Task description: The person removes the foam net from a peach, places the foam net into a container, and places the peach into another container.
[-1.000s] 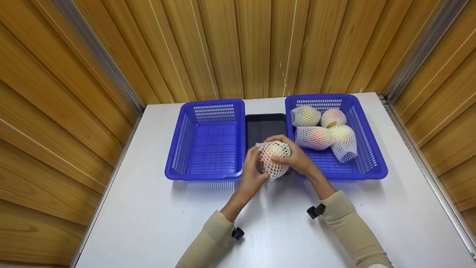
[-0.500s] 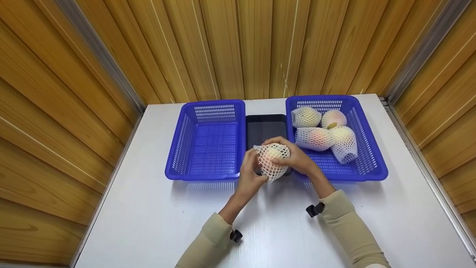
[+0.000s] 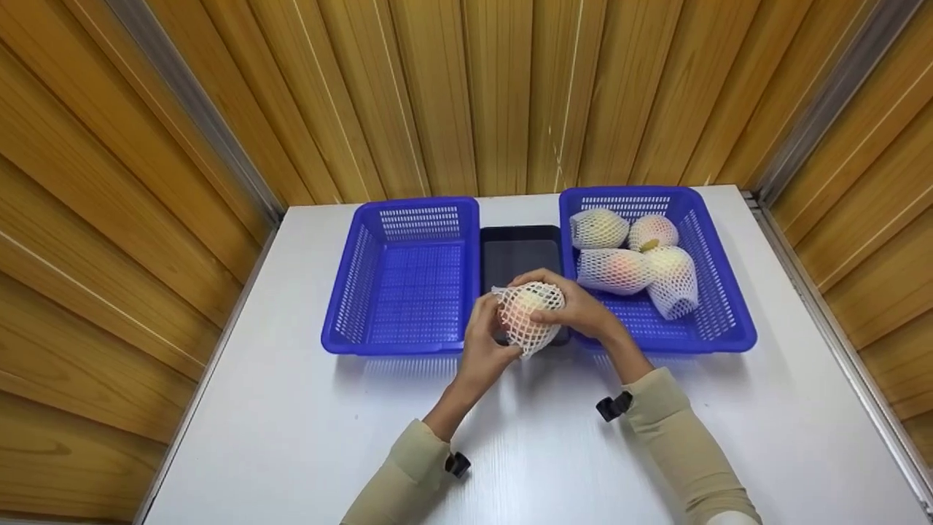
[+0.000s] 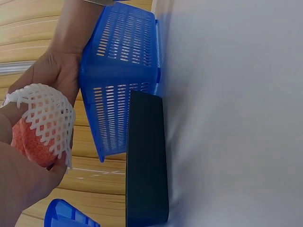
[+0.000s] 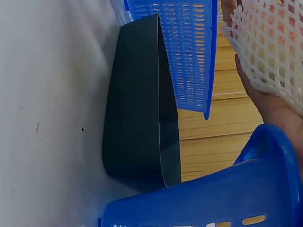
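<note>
Left hand [image 3: 485,346] pinches white net [image 4: 53,111]; right hand [image 3: 583,308] grips the fruit [image 4: 29,144] inside it; fruit sits slightly farther left than one second ago.

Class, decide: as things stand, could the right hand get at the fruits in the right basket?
Probably, once freed: the right hand grips a netted fruit, but the right basket beside it is open above its four wrapped fruits.

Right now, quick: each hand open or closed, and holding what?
Left hand: closed, gripping the white foam net at its open edge.
Right hand: closed, holding the peach-like fruit through that net.
</note>
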`<state>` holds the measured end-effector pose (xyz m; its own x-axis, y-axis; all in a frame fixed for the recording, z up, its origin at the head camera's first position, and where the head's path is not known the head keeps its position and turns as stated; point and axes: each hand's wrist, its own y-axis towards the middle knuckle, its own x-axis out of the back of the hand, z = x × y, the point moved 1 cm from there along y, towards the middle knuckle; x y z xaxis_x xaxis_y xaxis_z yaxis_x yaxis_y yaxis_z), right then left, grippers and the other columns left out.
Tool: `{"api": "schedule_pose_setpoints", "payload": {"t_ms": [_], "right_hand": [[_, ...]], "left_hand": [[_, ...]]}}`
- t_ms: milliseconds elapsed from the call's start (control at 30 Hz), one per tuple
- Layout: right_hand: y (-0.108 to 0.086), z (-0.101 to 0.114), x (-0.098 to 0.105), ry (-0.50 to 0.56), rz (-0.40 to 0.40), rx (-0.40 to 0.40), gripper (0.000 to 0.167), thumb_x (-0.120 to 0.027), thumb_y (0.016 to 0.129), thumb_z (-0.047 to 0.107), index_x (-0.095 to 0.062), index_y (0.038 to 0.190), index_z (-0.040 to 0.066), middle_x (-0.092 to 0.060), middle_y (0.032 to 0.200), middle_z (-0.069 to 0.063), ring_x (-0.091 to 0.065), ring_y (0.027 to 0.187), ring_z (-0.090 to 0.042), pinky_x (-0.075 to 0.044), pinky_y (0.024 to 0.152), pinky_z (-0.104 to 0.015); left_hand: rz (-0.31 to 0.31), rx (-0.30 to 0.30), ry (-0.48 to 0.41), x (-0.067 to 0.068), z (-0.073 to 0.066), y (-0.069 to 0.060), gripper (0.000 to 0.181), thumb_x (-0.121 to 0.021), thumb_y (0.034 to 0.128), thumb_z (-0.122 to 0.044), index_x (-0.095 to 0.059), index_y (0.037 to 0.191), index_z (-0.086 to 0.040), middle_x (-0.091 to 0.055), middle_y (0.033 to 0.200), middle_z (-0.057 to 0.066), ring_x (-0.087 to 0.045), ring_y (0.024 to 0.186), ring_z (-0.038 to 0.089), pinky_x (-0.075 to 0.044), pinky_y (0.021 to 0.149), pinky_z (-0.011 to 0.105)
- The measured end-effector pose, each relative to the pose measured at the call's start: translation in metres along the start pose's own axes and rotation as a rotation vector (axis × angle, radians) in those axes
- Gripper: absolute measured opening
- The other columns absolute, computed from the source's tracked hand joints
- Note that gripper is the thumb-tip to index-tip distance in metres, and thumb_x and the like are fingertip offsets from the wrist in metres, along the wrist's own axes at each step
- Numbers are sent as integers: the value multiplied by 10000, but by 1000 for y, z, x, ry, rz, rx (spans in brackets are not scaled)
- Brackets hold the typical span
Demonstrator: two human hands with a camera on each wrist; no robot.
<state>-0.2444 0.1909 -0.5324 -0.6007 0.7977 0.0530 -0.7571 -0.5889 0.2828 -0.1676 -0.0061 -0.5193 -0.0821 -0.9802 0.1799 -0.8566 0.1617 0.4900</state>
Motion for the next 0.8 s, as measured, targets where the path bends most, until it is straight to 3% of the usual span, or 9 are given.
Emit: {"api": "schedule_pose_setpoints", "payload": {"t_ms": [233,467,533,633,800], "right_hand": [[-1,1,-3,-8,-6,5,632,-834,846,253,-546,1343,-9,-582,1363,-148,-616,1133,-277,-581,885,-337],[-6,10,-7,-102,45,-11,593,-781,884,116,-517,1409,39,-540,1447,-138,-588,1211,-285,-559,943,-353],[-7,14,-8,-142,48,-15,617,-771,870,39,-508,1427,51,-519,1475,-133,-555,1270,-283,-534,988,-354],[-10,18,-11,-244,20,-25,657,-769,849,-30,-505,1443,61,-503,1502,-115,-495,1352,-269,-473,1061,-337],[-18,23,-14,-369,-71,-69,637,-776,874,18,-509,1451,54,-508,1503,-116,-485,1361,-283,-437,1074,-301]], "left_hand": [[1,-11,5,3,0,0,764,-658,587,279,-554,1312,63,-478,1318,215,-605,1139,316,-577,925,339],[-29,9,7,0,32,-3,849,-636,540,310,-563,1334,18,-466,1339,196,-602,1133,313,-592,876,349],[-34,6,-5,2,35,-3,852,-646,551,302,-564,1340,-8,-459,1359,174,-602,1154,303,-588,888,343],[-38,-1,31,5,38,-2,842,-712,583,261,-572,1351,-55,-458,1395,142,-565,1226,280,-568,933,326],[-29,0,104,7,39,-1,830,-761,601,198,-573,1363,-73,-483,1430,132,-511,1296,278,-544,965,325]]}}
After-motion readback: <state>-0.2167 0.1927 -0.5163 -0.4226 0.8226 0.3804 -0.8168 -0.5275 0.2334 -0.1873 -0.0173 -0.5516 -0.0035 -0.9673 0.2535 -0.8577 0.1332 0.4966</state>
